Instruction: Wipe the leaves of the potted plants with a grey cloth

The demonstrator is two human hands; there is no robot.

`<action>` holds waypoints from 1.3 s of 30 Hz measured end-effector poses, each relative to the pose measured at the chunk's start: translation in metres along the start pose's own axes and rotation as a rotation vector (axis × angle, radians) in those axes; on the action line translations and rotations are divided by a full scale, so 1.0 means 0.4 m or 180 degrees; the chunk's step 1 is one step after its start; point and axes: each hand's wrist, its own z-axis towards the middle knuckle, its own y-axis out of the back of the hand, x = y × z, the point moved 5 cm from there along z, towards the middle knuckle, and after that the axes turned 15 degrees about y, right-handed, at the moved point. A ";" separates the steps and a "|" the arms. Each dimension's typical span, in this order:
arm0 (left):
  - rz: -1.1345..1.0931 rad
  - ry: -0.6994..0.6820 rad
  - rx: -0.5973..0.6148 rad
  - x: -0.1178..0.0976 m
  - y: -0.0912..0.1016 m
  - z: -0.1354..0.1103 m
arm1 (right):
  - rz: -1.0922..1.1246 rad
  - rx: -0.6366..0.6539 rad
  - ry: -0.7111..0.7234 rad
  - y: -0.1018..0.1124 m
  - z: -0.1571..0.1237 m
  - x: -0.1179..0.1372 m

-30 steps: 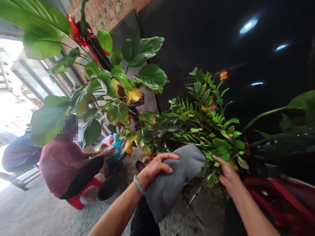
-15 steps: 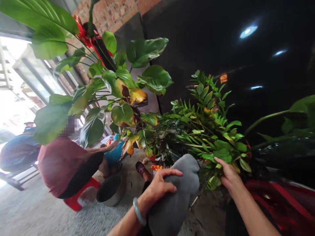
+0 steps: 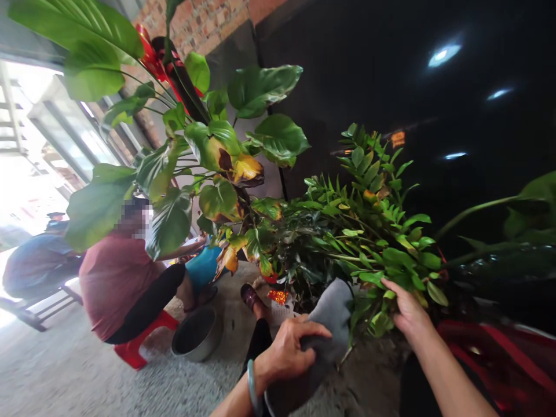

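My left hand (image 3: pixel 287 352), with a jade bangle on the wrist, is closed on a grey cloth (image 3: pixel 334 315) that bunches low in front of me. My right hand (image 3: pixel 408 313) reaches into a bushy plant with small glossy green leaves (image 3: pixel 369 231) and its fingers curl round a leafy stem at the plant's lower right. The cloth's upper end touches the plant's lower leaves.
A tall plant with big green and yellowing leaves (image 3: pixel 208 156) and a red ribbon stands to the left. A person in a maroon shirt (image 3: pixel 115 278) sits on a low red stool beside a metal bowl (image 3: pixel 194 334). A red pot rim (image 3: pixel 490 347) lies at right.
My left hand has drawn the grey cloth down and toward me, off the leaves. My right hand stays on the stem.
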 end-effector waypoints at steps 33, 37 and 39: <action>-0.1331 0.1153 0.0170 0.083 0.060 -0.066 | -0.0075 -0.0028 0.0139 0.010 0.012 0.001; -0.2550 0.1117 -0.0854 0.074 0.215 -0.092 | -0.0033 0.0043 0.0169 0.009 0.016 0.005; -0.2915 0.0804 -0.1350 0.045 0.268 -0.071 | 0.0005 0.0035 0.0180 0.002 0.019 0.000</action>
